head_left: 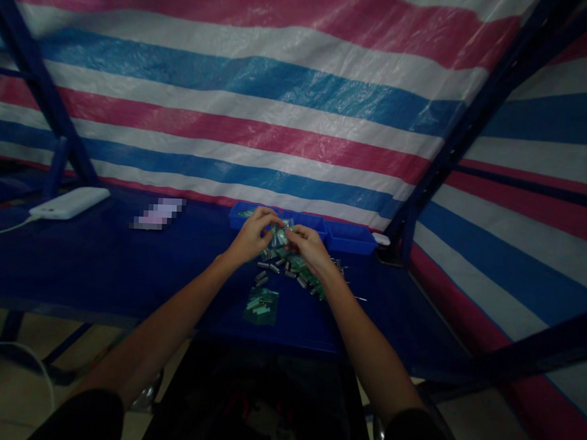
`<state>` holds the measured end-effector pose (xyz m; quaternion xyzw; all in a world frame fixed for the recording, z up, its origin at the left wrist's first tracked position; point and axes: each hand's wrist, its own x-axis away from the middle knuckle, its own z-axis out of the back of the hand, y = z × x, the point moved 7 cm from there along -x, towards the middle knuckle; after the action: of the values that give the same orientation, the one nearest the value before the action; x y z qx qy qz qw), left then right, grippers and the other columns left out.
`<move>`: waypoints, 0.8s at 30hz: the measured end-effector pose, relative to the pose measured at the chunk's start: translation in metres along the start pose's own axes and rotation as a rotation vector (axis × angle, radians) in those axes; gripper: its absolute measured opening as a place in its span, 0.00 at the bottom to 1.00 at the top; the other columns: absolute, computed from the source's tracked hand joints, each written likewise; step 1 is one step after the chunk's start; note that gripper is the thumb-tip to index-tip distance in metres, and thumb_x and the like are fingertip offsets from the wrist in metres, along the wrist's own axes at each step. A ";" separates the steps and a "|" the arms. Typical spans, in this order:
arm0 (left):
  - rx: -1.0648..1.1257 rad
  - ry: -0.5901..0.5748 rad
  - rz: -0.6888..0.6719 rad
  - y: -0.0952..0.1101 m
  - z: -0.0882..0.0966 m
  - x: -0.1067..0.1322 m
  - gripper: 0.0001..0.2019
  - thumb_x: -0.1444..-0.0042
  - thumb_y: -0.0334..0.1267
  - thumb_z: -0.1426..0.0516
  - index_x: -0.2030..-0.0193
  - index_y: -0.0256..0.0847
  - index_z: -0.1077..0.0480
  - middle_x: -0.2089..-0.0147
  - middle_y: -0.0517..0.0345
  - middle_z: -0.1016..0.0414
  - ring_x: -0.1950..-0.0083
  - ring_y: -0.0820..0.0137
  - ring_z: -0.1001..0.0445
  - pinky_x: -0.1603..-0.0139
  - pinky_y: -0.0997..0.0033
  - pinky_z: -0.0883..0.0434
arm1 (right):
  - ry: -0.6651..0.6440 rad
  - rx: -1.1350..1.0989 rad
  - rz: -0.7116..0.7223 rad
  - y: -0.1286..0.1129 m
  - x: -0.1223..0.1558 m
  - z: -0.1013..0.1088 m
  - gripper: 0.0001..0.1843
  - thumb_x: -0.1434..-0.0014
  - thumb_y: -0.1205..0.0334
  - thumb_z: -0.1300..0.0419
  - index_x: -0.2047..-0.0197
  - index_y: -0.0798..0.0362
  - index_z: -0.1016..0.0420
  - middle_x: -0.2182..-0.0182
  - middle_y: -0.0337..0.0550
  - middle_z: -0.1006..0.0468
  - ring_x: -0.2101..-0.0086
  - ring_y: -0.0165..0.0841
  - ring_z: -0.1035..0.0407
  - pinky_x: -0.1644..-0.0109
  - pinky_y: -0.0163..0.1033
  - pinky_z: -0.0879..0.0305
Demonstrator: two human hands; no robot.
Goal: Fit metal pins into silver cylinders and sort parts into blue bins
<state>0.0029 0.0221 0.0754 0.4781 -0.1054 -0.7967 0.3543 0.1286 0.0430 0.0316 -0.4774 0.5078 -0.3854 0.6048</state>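
My left hand (254,236) and my right hand (312,248) come together above the table, in front of the blue bins (352,239). Between their fingers is a small clear plastic bag (279,237), pinched from both sides; its contents are too small to tell. Under and beside the hands lie several small metal cylinders (274,268) and a heap of green pieces (301,267), partly covered by my right hand and wrist. Closer to me, a flat clear bag (261,307) with pale green strips in it rests on the table.
The blue table (174,279) carries a white box-shaped device (71,202) with a cable at the left and a pixelated flat item (158,214). A small white object (381,239) sits by the right blue post (407,235). Striped sheeting (258,137) hangs behind.
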 end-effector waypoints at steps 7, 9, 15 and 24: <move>0.442 -0.199 0.502 -0.042 -0.024 0.009 0.17 0.46 0.48 0.50 0.66 0.37 0.27 0.71 0.55 0.30 0.70 0.71 0.33 0.73 0.75 0.38 | 0.283 0.357 0.366 -0.019 0.002 0.026 0.05 0.51 0.60 0.46 0.70 0.52 0.34 0.74 0.37 0.30 0.73 0.29 0.36 0.70 0.33 0.41; 0.666 -0.215 0.658 -0.048 -0.032 0.016 0.23 0.46 0.54 0.53 0.68 0.36 0.28 0.73 0.54 0.30 0.74 0.73 0.34 0.76 0.76 0.41 | 0.201 0.468 0.470 -0.028 0.008 0.016 0.05 0.50 0.65 0.47 0.69 0.52 0.32 0.71 0.39 0.29 0.70 0.31 0.35 0.67 0.35 0.39; 0.737 -0.248 0.678 -0.050 -0.035 0.019 0.11 0.58 0.41 0.40 0.72 0.35 0.32 0.76 0.60 0.34 0.76 0.77 0.38 0.76 0.77 0.43 | 0.089 0.679 0.647 -0.040 0.020 -0.003 0.12 0.53 0.74 0.50 0.72 0.51 0.28 0.62 0.44 0.33 0.59 0.35 0.36 0.53 0.41 0.39; -0.031 0.163 0.179 -0.029 0.013 0.002 0.06 0.48 0.37 0.46 0.66 0.38 0.30 0.68 0.58 0.31 0.68 0.72 0.34 0.65 0.73 0.37 | 0.275 0.328 0.267 -0.023 0.004 0.028 0.10 0.50 0.54 0.44 0.71 0.52 0.30 0.75 0.40 0.30 0.73 0.31 0.35 0.70 0.36 0.39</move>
<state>-0.0226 0.0396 0.0659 0.5246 -0.1062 -0.7219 0.4386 0.1571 0.0388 0.0542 -0.2447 0.5746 -0.4407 0.6448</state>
